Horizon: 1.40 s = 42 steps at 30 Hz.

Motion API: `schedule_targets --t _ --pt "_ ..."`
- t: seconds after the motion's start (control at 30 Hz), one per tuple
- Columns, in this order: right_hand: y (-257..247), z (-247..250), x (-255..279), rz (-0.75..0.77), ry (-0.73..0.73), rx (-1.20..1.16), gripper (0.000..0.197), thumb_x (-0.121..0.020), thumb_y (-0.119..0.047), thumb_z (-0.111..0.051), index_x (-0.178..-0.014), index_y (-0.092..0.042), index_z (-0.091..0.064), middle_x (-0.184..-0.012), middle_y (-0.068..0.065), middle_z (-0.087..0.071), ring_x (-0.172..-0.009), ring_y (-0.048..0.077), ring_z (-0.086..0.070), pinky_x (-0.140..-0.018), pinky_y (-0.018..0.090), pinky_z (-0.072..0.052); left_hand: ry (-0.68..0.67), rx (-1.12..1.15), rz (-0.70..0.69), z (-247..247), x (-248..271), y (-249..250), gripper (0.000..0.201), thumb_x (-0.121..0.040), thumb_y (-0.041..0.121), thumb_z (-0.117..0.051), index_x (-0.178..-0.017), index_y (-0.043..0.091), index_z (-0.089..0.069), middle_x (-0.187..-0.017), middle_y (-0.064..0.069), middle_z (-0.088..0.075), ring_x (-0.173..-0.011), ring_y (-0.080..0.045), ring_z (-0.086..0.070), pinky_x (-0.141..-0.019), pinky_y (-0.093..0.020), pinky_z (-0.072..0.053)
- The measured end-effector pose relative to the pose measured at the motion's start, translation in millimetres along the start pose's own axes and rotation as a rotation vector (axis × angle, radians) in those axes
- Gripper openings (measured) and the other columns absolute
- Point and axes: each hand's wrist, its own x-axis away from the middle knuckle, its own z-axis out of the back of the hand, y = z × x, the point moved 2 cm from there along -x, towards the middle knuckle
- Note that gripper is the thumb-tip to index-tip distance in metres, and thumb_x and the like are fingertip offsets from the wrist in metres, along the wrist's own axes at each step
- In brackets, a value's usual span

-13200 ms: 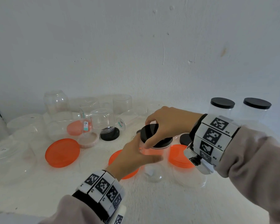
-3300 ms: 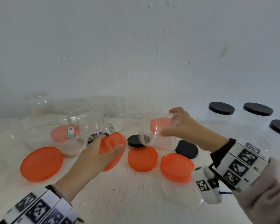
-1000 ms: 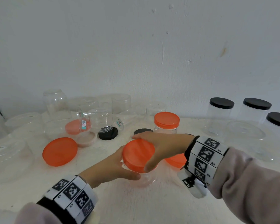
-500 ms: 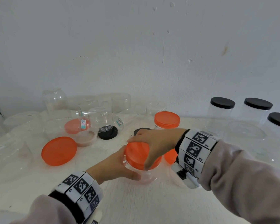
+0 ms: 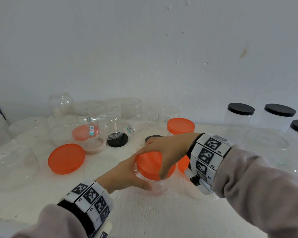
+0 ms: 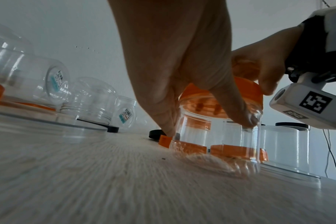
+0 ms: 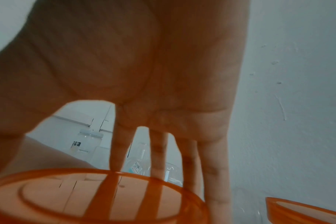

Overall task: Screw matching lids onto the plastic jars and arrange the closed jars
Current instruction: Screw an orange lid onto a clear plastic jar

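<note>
A small clear plastic jar stands upright on the white table in front of me. My left hand grips its side, thumb in front and fingers behind, as the left wrist view shows on the jar. An orange lid sits on the jar's mouth. My right hand covers the lid from above, fingers curled round its rim. In the right wrist view the fingers reach down past the orange lid. The threads are hidden under the lid.
One closed orange-lidded jar stands behind the hands; three black-lidded jars stand at the right by the wall. Loose orange lids, a black lid and several open clear jars crowd the back left.
The orange lid has gone from tilted toward me to sitting flat on the jar. My right hand has twisted on it, the wrist swinging back. The left hand keeps holding the jar.
</note>
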Motion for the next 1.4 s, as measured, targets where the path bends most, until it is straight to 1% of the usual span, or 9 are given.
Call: schedule_targets --t 0.1,0.2,0.37,0.47,0.67,0.87,1.13,1.27,1.4 --pt "0.9 -3.8 -1.9 -0.099 0.051 0.026 0.09 -0.072 -0.066 -0.068 -0.146 -0.047 -0.022 -0.144 -0.008 -0.029 -0.121 0.019 -0.044 -0.094 0.039 -0.043 0.017 -0.012 0.015 -0.7 0.5 0.4 0.105 -0.057 0.021 -0.092 -0.143 0.027 -0.032 -0.136 0.011 -0.051 -0.126 -0.01 -0.048 -0.109 -0.034 -0.039" --pt "0.9 -6.7 -1.0 -0.184 0.1 0.014 0.094 -0.071 -0.08 -0.056 -0.147 -0.034 -0.027 -0.141 -0.001 -0.035 -0.079 0.012 -0.051 -0.068 0.027 -0.042 0.026 -0.051 0.027 -1.8 1.5 2.5 0.1 -0.06 0.023 -0.091 -0.141 0.03 -0.033 -0.134 0.011 -0.052 -0.124 -0.01 -0.049 -0.108 -0.035 -0.04" --pt "2.5 -2.7 4.0 -0.127 0.018 -0.019 0.097 -0.072 -0.062 -0.071 -0.149 -0.047 -0.013 -0.152 -0.01 -0.02 -0.137 0.021 -0.032 -0.103 0.041 -0.037 0.035 -0.083 0.027 -4.5 1.7 5.3 0.102 -0.062 0.026 -0.089 -0.144 0.027 -0.029 -0.139 0.008 -0.048 -0.128 -0.015 -0.046 -0.109 -0.04 -0.038" --pt "0.4 -0.1 4.8 -0.075 0.019 -0.034 0.088 -0.074 -0.056 -0.073 -0.145 -0.051 -0.021 -0.148 -0.014 -0.025 -0.135 0.018 -0.032 -0.103 0.042 -0.038 0.045 -0.101 0.025 -5.3 1.4 5.7 0.102 -0.062 0.025 -0.09 -0.144 0.026 -0.03 -0.139 0.007 -0.049 -0.127 -0.015 -0.047 -0.109 -0.04 -0.039" --pt "-2.7 -9.7 -3.1 -0.206 0.136 0.064 0.091 -0.072 -0.08 -0.054 -0.146 -0.032 -0.031 -0.14 0.0 -0.037 -0.119 0.026 -0.047 -0.084 0.037 -0.042 0.044 -0.125 0.038 -5.3 -0.6 5.6 0.098 -0.063 0.027 -0.089 -0.142 0.028 -0.031 -0.136 0.008 -0.05 -0.125 -0.014 -0.048 -0.108 -0.039 -0.039" --pt "-3.3 -1.6 6.4 -0.112 0.011 -0.024 0.089 -0.073 -0.056 -0.073 -0.145 -0.053 -0.019 -0.149 -0.012 -0.024 -0.136 0.022 -0.031 -0.102 0.043 -0.037 0.043 -0.108 0.029 -4.5 -1.0 2.2 0.106 -0.059 0.028 -0.091 -0.145 0.028 -0.029 -0.138 0.009 -0.049 -0.126 -0.014 -0.048 -0.109 -0.04 -0.038" --pt "-4.4 -14.4 -2.4 -0.229 0.158 0.01 0.095 -0.07 -0.082 -0.055 -0.148 -0.036 -0.025 -0.143 0.002 -0.035 -0.124 0.029 -0.044 -0.088 0.04 -0.042 0.052 -0.144 0.032 -4.6 -3.1 1.0 0.1 -0.059 0.033 -0.09 -0.14 0.029 -0.033 -0.13 0.012 -0.053 -0.119 -0.011 -0.051 -0.102 -0.032 -0.043" --pt "-3.1 -7.9 1.3 -0.186 0.053 -0.01 0.103 -0.066 -0.07 -0.071 -0.148 -0.049 -0.011 -0.152 -0.006 -0.023 -0.138 0.027 -0.029 -0.101 0.047 -0.035 0.047 -0.102 0.039 -4.0 -3.7 -0.7 0.104 -0.057 0.03 -0.091 -0.142 0.027 -0.031 -0.135 0.01 -0.05 -0.124 -0.013 -0.049 -0.108 -0.036 -0.04" --pt "-1.8 -4.9 1.3 -0.152 0.051 -0.035 0.093 -0.07 -0.062 -0.073 -0.146 -0.049 -0.021 -0.146 -0.008 -0.028 -0.134 0.023 -0.032 -0.095 0.041 -0.036 0.044 -0.095 0.029 -3.7 -4.5 -1.9 0.105 -0.057 0.03 -0.092 -0.142 0.027 -0.031 -0.136 0.009 -0.05 -0.125 -0.013 -0.049 -0.108 -0.039 -0.04"
